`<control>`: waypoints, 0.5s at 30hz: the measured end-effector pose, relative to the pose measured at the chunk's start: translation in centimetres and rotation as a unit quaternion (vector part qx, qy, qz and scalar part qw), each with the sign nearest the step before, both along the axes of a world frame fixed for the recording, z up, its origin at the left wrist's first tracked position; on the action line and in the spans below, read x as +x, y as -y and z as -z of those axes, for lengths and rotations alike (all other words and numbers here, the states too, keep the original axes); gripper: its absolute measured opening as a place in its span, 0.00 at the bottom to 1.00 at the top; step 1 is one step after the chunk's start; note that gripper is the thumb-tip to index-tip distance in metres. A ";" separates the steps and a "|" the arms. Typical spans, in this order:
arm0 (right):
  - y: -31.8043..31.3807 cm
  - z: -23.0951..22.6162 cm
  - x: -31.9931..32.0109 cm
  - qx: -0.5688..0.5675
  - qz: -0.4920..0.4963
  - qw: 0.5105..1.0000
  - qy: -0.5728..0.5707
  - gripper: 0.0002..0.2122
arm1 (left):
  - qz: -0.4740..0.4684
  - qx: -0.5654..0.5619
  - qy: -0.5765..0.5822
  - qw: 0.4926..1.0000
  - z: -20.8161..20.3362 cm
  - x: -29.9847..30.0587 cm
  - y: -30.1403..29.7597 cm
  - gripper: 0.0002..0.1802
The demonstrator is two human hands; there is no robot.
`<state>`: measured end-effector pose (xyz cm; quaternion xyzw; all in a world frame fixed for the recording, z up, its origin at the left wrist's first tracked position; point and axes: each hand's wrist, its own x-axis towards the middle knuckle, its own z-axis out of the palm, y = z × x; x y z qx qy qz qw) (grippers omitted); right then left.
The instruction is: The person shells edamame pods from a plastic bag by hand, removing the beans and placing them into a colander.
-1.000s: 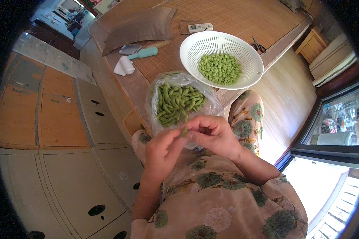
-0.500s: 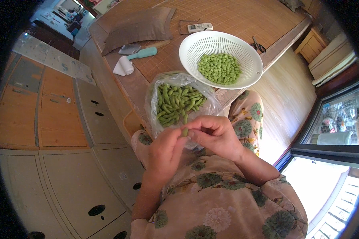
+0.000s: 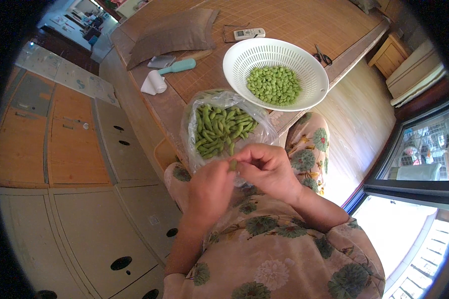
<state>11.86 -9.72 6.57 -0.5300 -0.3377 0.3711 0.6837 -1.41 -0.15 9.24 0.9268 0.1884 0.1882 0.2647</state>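
Note:
My left hand [image 3: 209, 188] and my right hand [image 3: 265, 170] meet over my lap, at the near edge of a clear plastic bag [image 3: 188, 132]. Both are closed around one small green edamame pod [image 3: 233, 165], pinched between the fingertips; most of it is hidden by my fingers. Inside the bag lies a heap of green edamame pods [image 3: 219, 128]. Beyond my right hand, a white slotted colander [image 3: 312, 74] sits tilted slightly toward me, with a pile of shelled green beans [image 3: 274, 85] at its bottom.
A woven mat [image 3: 284, 22] covers the surface ahead, carrying a brown pillow [image 3: 177, 35], a remote control [image 3: 249, 33], black scissors [image 3: 323, 56], a teal-handled brush [image 3: 182, 65] and a white roll [image 3: 154, 83]. Cabinets [image 3: 80, 149] stand at left, and a glass-fronted frame [image 3: 419, 144] at right.
My left hand has shifted slightly right, closer to the right hand, and its wrist has turned. Less of the pod shows between the fingertips. The colander and bag look the same.

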 end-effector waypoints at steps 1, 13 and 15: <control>-0.1 0.1 -0.1 0.000 0.000 1.000 0.000 0.04 | -0.009 0.041 -0.005 0.999 0.1 0.1 0.1 0.07; -0.5 0.5 -1.0 0.011 0.019 0.997 -0.080 0.06 | 0.006 0.069 0.042 0.997 0.8 0.3 0.1 0.08; -0.5 0.7 -1.0 0.028 0.024 0.998 -0.057 0.06 | 0.012 0.038 0.053 0.998 0.8 0.2 0.0 0.08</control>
